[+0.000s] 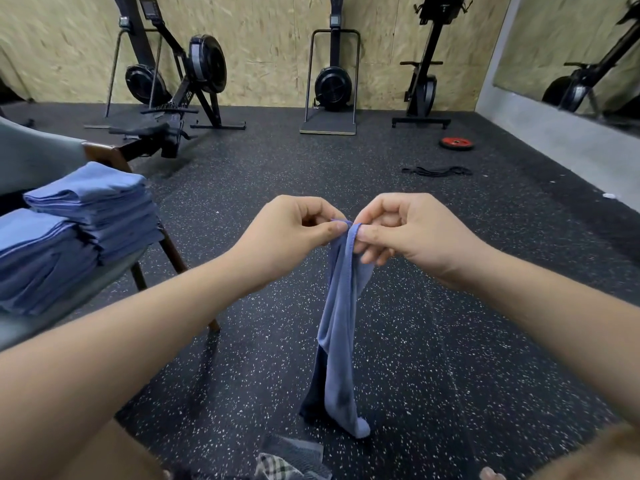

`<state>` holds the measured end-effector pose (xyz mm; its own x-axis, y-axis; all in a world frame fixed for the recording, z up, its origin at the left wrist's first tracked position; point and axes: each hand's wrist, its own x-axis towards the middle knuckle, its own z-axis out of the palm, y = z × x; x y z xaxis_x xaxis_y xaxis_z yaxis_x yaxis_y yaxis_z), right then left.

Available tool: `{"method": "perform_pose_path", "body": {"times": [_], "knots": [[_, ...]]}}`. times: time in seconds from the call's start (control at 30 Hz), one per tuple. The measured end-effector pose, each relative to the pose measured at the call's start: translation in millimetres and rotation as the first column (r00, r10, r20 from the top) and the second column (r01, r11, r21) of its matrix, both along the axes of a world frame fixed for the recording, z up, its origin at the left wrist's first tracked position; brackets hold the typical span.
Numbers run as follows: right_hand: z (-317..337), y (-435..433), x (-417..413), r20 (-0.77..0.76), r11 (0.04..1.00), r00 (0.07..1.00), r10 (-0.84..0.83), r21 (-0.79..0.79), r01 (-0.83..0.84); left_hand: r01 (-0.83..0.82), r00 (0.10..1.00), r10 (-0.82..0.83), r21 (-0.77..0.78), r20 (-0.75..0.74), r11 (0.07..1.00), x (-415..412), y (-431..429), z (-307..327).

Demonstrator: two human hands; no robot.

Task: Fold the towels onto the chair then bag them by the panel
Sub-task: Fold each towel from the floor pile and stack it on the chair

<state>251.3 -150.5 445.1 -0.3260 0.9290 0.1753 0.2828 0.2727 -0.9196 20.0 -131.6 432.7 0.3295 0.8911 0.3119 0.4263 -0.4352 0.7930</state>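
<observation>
A blue towel (pixel 337 327) hangs in a narrow bunch from both my hands at the middle of the view, its lower end near the floor. My left hand (pixel 294 233) pinches its top edge between thumb and fingers. My right hand (pixel 398 230) pinches the same edge right beside it, the two hands almost touching. On the left stands a grey chair (pixel 41 157) with wooden legs. Two stacks of folded blue towels (pixel 86 216) lie on its seat.
Speckled black rubber floor (pixel 433 358) spreads all around. Rowing and ski machines (pixel 180 84) line the wooden wall at the back. A red weight plate (pixel 456 143) and a black band (pixel 437 171) lie far right. Checked grey cloth (pixel 287 462) lies at the bottom edge.
</observation>
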Motion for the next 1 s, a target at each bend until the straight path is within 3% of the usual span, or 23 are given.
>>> {"method": "perform_pose_path", "body": {"times": [0.4,0.5,0.73,0.9,1.0], "knots": [[1.9,1.2,-2.8,0.255,0.97,0.95,-0.182,0.205,0.131,0.016,1.0,-0.015,0.027,-0.013,1.0,9.6,-14.5,9.0],[1.9,1.4,-1.7,0.284,0.968,0.939,-0.195,0.212,0.137,0.054,0.998,-0.054,0.041,0.016,0.998,10.1,-15.6,8.6],[4.0,-0.2,-2.5,0.356,0.986,0.927,-0.12,0.151,0.07,0.018,0.997,-0.01,0.108,-0.074,0.994,5.2,-10.4,10.5],[0.8,3.5,5.4,0.569,0.999,0.822,-0.015,0.038,-0.008,-0.027,1.0,0.026,0.042,0.006,0.999,-2.0,-2.3,10.5],[1.2,6.1,13.7,0.663,0.999,0.748,-0.037,0.054,0.001,-0.071,0.996,0.069,0.024,0.058,0.997,-10.6,5.0,11.6]]}}
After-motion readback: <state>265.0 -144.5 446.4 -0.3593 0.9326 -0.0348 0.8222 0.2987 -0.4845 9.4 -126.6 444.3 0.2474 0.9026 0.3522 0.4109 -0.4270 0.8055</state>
